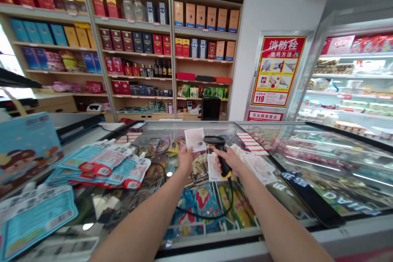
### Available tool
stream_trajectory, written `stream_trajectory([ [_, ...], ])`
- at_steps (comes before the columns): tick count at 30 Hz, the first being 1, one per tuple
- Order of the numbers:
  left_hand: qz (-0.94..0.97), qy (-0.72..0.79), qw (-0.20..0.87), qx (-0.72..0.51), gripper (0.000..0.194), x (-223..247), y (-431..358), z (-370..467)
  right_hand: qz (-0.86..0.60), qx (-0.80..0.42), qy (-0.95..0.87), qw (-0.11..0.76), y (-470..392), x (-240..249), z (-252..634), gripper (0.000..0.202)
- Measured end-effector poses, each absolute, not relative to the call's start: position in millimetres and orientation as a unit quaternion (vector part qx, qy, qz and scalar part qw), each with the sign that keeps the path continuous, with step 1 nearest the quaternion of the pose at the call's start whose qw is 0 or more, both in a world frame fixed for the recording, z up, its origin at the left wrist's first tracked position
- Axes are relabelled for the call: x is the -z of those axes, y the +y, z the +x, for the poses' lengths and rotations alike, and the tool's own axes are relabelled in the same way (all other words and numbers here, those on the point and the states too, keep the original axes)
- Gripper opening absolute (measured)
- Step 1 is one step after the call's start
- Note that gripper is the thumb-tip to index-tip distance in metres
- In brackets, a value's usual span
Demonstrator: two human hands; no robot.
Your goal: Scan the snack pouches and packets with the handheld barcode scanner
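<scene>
My left hand pinches the lower left corner of a small white packet with a printed label, held upright above the freezer's glass top. My right hand is wrapped round the handle of a black and yellow barcode scanner, whose head points left toward the packet. Another white packet lies under the scanner, partly covered by my right hand. More white packets are spread on the glass to the right of that hand. The scanner's black cable loops below both hands.
Blue and red spouted pouches lie piled at the left, beside a blue cartoon box. A long black bar rests on the glass at right. Behind stand shelves of boxes; a lit display fridge is at far right.
</scene>
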State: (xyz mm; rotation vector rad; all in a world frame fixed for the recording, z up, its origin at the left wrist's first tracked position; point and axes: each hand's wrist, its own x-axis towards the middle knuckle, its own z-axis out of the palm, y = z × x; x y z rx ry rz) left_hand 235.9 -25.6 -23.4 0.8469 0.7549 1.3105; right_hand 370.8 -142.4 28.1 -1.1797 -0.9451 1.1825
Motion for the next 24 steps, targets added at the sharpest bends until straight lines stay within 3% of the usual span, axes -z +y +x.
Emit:
stream_trajectory([
  [5, 0.353, 0.326, 0.654, -0.584, 0.015, 21, -28, 236, -0.52, -0.502, -0.387, 0.573, -144, -27, 376, 0.033],
  [10, 0.391, 0.324, 0.653, -0.562, 0.016, 16, -35, 236, -0.538, -0.524, -0.416, 0.513, -153, -34, 386, 0.032],
  [17, 0.381, 0.316, 0.689, -0.53, 0.014, 0, -55, 250, -0.492, -0.461, -0.357, 0.646, -164, -50, 404, 0.036],
  [24, 0.415, 0.296, 0.694, -0.508, 0.015, 6, -75, 305, -0.46, -0.389, -0.302, 0.739, -194, -25, 412, 0.048],
])
